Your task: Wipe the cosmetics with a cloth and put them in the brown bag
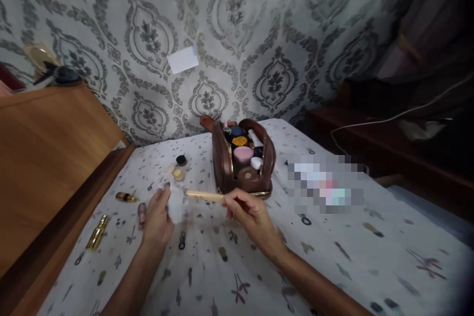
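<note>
My left hand [157, 217] is closed on a crumpled white tissue [176, 203], which hangs down past the fingers. In my right hand [250, 215], pinched between thumb and fingertips, is a slim pale-yellow brush [204, 196] lying nearly level. Its far end reaches to the tissue's edge, and I cannot make out any bristles. Just behind the brush stands an open brown leather bag [221, 160], filled with jars and tubes, among them a pink-lidded jar [243, 154]. A pinkish tube [141, 215] lies beside my left hand.
Beyond the tissue are a small cream-coloured pot [178, 174] and a black lid [181, 160]. A dark-and-gold tube [126, 197] and a gold bottle [97, 233] lie at the left. A wooden panel [48, 158] borders the patterned cloth [207, 266]; blurred-out items lie right.
</note>
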`<state>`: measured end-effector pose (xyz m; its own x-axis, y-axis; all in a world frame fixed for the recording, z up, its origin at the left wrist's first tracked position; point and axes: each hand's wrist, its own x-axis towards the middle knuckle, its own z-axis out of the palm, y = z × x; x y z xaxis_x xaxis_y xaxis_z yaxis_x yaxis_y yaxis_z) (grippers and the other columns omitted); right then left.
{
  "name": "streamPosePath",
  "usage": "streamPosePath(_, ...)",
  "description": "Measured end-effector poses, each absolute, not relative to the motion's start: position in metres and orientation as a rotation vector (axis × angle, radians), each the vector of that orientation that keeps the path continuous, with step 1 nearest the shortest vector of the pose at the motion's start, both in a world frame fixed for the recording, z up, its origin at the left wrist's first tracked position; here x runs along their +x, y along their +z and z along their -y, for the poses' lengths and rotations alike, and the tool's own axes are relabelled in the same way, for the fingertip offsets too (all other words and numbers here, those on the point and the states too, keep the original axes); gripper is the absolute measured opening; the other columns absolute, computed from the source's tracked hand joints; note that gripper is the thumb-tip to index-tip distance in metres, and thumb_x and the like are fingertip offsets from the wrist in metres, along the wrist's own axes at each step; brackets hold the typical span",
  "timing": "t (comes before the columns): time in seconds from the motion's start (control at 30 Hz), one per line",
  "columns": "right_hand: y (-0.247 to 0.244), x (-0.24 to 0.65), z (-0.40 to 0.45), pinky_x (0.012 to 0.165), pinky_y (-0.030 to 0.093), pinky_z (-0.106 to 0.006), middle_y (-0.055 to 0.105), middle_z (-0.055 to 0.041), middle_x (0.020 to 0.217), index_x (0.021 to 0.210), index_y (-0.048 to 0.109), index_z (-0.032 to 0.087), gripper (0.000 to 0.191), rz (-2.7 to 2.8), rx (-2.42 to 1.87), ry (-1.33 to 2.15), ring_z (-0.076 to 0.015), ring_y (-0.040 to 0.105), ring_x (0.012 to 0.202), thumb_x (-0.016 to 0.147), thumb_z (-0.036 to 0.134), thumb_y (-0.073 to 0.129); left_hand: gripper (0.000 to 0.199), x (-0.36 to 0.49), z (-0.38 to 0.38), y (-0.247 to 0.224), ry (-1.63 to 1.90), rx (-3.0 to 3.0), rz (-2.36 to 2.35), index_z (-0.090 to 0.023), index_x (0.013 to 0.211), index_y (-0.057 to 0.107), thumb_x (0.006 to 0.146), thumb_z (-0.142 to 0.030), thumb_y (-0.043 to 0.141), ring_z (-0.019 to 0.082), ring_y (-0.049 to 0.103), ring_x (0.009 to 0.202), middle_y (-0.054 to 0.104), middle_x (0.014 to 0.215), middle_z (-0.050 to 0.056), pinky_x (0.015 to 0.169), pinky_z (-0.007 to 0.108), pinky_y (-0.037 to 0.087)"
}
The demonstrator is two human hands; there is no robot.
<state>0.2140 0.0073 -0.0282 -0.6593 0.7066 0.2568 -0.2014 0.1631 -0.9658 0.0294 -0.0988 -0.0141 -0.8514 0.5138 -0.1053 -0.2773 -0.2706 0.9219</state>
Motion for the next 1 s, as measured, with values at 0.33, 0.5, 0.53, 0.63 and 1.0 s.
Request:
streamPosePath(0.33, -0.042, 0.206, 0.006, 0.048, 0.034, -0.023, 0.052, 0.0033, 0.052, 0.07, 0.057, 0.019, 0.046, 1.825, -0.452, 1.624, -0.0108, 0.043, 0.047, 0.09, 0.061, 0.052, 0.044, 0.079, 0.086, -0.017, 2.072, 0.331, -1.355, -0.016, 0.08, 0.062, 0.057, -0.044, 0.088, 0.01, 0.061, 0.058, 0.066, 0.066, -0.003, 0.057, 0.019, 0.048)
streamPosePath(0.5, -0.045, 0.205, 0.005, 0.045, 0.034, -0.022, 0.048, 0.004, 0.052, 0.064, 0.05, 0.02, 0.049, 1.838, -0.371, 1.599, -0.01, 0.045, 0.045, 0.092, 0.06, 0.048, 0.047, 0.106, 0.091, -0.033, 1.783, 0.427, -1.456, -0.016, 0.078, 0.062, 0.058, -0.051, 0.085, 0.012, 0.058, 0.059, 0.063, 0.066, -0.001, 0.054, 0.023, 0.043)
streamPosePath(0.53, -0.046, 0.206, 0.006, 0.045, 0.034, -0.022, 0.048, 0.0041, 0.052, 0.064, 0.05, 0.02, 0.047, 1.869, -0.367, 1.566, -0.01, 0.045, 0.045, 0.094, 0.056, 0.046, 0.044, 0.103, 0.091, -0.031, 1.815, 0.415, -1.47, -0.017, 0.077, 0.062, 0.06, -0.051, 0.084, 0.013, 0.057, 0.059, 0.061, 0.065, -0.001, 0.054, 0.023, 0.042)
streamPosePath(0.63, -0.048, 0.21, 0.011, 0.048, 0.032, -0.022, 0.049, 0.0032, 0.055, 0.066, 0.051, 0.019, 0.039, 2.045, -0.36, 1.252, -0.0103, 0.046, 0.048, 0.099, 0.04, 0.044, 0.036, 0.084, 0.087, -0.019, 1.97, 0.344, -1.515, -0.021, 0.073, 0.058, 0.066, -0.05, 0.079, 0.013, 0.053, 0.058, 0.056, 0.064, -0.002, 0.051, 0.023, 0.038)
streamPosePath(1.0, -0.06, 0.21, 0.013, 0.054, 0.033, -0.025, 0.062, 0.0001, 0.062, 0.068, 0.056, 0.019, 0.031, 2.252, -0.246, 0.577, -0.0117, 0.054, 0.053, 0.097, 0.019, 0.045, 0.047, 0.112, 0.085, -0.035, 1.857, 0.263, -1.396, -0.017, 0.071, 0.058, 0.049, -0.046, 0.088, 0.011, 0.054, 0.061, 0.057, 0.063, -0.004, 0.059, 0.022, 0.042)
